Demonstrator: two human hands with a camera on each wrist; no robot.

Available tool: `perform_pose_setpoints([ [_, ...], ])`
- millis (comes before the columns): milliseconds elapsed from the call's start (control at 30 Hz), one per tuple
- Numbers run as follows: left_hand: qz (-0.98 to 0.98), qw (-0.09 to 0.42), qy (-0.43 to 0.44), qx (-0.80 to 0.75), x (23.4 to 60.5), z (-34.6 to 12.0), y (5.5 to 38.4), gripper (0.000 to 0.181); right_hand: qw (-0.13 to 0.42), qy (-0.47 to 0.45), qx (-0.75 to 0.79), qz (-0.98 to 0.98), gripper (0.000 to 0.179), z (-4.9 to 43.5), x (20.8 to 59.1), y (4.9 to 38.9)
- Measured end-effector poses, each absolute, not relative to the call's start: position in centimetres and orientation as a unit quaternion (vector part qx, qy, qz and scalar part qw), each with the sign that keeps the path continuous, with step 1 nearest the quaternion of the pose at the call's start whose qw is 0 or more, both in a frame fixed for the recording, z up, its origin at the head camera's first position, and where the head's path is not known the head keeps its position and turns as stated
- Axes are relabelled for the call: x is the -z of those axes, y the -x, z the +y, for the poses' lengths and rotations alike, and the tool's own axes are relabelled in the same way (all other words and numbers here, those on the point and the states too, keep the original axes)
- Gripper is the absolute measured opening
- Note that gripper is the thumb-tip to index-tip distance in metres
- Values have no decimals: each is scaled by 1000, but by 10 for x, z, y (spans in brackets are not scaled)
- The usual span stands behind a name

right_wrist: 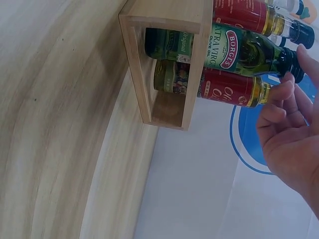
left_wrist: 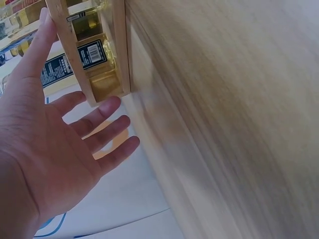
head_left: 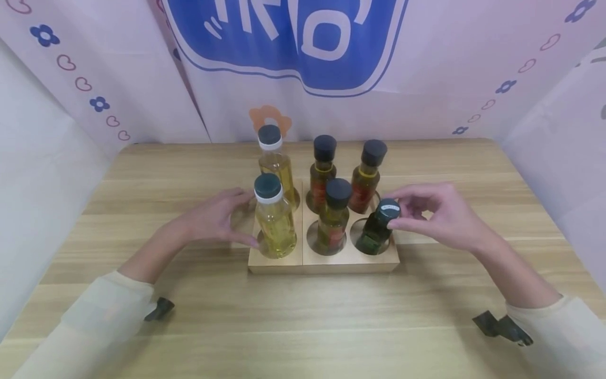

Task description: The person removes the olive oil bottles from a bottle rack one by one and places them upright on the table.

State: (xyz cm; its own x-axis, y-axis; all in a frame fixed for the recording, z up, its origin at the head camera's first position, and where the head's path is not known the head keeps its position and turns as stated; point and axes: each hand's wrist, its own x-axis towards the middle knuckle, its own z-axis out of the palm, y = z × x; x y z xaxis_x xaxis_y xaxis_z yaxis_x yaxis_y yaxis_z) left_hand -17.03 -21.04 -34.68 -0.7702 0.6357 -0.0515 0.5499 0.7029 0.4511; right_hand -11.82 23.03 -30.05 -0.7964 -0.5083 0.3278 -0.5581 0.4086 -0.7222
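Observation:
A wooden rack (head_left: 350, 268) with round holes holds several bottles upright. My right hand (head_left: 440, 215) pinches the dark cap of a green olive oil bottle (head_left: 374, 231) in the front right hole. The right wrist view shows that bottle's "Borges" label (right_wrist: 232, 50) and its base inside the rack. At the rack's left side, my left hand (head_left: 210, 218) has its fingers spread. Its thumb lies at the rack's top edge near a clear bottle of yellow oil (head_left: 276, 226); whether it touches the bottle I cannot tell. In the left wrist view the left palm (left_wrist: 55, 159) holds nothing.
A second yellow oil bottle (head_left: 270, 158) stands behind the first. Black-capped bottles with red labels (head_left: 331, 226) fill the middle and back right holes. The rack sits on a wood-grain table (head_left: 284, 326), with a printed cloth (head_left: 227, 100) hanging behind.

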Motion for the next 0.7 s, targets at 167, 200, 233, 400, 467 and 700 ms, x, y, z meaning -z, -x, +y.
perform_pose_setpoints([
  [167, 918, 113, -315, -213, 345, -210, 170, 117, 20, -298, -444, -845, 41, 228, 301, 118],
  [200, 917, 115, -314, -215, 345, -210, 170, 117, 20, -296, -445, -845, 41, 228, 301, 119],
  [233, 917, 117, -314, -217, 345, -210, 170, 117, 20, -294, -447, -845, 41, 227, 302, 119],
  [400, 910, 125, -315, -240, 346, -209, 170, 114, 16, -287, -465, -837, 39, 226, 304, 120],
  [467, 905, 132, -314, -253, 347, -210, 170, 113, 15, -288, -471, -834, 38, 226, 304, 120],
  [700, 900, 174, -286, -280, 348, -210, 168, 118, 1, -292, -488, -823, 35, 226, 303, 122],
])
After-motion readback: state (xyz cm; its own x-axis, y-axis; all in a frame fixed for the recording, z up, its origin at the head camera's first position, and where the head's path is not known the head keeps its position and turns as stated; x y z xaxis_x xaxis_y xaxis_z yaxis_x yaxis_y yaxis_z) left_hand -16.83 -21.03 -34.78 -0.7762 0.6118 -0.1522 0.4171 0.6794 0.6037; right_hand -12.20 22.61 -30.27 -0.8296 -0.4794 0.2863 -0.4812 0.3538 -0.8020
